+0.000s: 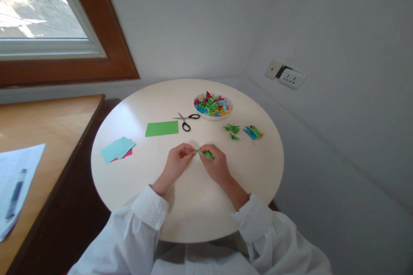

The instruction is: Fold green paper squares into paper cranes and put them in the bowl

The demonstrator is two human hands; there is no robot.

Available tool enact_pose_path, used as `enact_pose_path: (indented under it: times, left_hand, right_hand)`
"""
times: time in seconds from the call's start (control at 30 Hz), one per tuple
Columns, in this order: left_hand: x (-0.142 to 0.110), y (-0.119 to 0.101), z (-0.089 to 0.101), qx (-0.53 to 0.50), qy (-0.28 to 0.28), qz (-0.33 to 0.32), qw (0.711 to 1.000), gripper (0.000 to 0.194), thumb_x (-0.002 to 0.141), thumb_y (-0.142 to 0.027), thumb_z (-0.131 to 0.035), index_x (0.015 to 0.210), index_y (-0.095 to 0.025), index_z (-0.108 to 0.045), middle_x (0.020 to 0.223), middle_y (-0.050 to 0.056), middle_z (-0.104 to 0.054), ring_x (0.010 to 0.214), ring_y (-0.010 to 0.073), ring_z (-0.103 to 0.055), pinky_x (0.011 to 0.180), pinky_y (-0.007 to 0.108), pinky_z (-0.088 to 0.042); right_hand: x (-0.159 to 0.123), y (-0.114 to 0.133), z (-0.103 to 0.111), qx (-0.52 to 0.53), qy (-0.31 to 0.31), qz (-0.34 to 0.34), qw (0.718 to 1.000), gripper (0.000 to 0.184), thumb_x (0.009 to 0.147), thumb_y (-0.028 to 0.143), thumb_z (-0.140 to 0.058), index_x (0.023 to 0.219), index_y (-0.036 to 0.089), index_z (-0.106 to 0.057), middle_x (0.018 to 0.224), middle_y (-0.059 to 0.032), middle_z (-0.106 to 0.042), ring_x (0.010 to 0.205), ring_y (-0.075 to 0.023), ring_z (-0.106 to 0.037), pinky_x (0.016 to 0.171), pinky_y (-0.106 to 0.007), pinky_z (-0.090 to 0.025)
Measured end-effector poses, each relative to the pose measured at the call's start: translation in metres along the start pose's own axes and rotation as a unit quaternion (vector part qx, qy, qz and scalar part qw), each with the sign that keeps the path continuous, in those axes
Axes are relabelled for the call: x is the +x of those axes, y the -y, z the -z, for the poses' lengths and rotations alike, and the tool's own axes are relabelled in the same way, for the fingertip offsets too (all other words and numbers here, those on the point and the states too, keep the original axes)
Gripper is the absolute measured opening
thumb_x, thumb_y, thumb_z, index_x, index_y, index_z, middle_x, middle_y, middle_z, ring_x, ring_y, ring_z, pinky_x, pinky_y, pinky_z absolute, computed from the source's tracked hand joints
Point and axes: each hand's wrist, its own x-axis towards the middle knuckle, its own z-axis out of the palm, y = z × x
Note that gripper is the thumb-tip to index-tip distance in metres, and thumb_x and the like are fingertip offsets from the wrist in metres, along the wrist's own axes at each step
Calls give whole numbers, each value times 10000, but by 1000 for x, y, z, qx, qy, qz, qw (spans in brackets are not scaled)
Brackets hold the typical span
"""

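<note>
Between my two hands is a small folded piece of green paper [209, 154], held just above the middle of the round table. My left hand [179, 159] pinches its thin left end between thumb and finger. My right hand [215, 164] grips it on the other side, and part of the green paper shows between the fingers. Beyond my hands lie open scissors [186, 120] with black handles and a flat green paper sheet [161, 128]. Several folded green paper cranes [232, 129] sit to the right of my right hand.
A white bowl [213, 117] of colourful paper cranes stands at the back. Paper strips [253, 132] lie at the right, light blue and red sheets [116, 149] at the left. A wooden desk [61, 116] with papers and a pen [16, 193] adjoins the round white table [190, 219]; walls stand behind.
</note>
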Motion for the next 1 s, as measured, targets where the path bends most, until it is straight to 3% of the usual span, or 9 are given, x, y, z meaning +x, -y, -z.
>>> enact_pose_path:
  times: [0.43, 1.0]
  left_hand:
    - [-1, 3, 1, 8, 2, -16, 1000, 136, 660, -269, -652, 690, -155, -582, 625, 1, -607, 567, 110, -546, 548, 219, -431]
    - [-3, 1, 0, 41, -4, -69, 997, 84, 696, -233, -618, 698, -159, -578, 665, 6, -614, 620, 114, -561, 621, 228, -461]
  right_hand:
    - [-1, 0, 0, 4, -12, -7, 1000, 64, 766, 192, -524, 714, 208, -559, 772, -39, -621, 757, -168, -596, 734, -310, -477]
    - [-1, 1, -1, -19, -18, -10, 1000, 70, 761, 186, -513, 703, 194, -552, 718, -23, -607, 700, -151, -580, 686, -282, -467]
